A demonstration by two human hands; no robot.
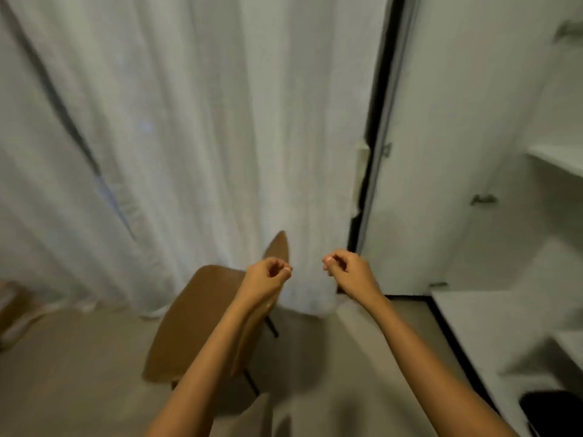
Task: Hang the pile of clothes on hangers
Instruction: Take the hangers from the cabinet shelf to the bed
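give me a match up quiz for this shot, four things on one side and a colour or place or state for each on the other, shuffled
Things:
1 curtain
2 chair
3 shelf
4 left hand

Descriptions:
a brown, standing on the floor in front of the hanging fabric
b fingers curled, nothing visible in them
c white, hanging in long folds
d white, jutting in at the right edge

Pairs: 1-c, 2-a, 3-d, 4-b
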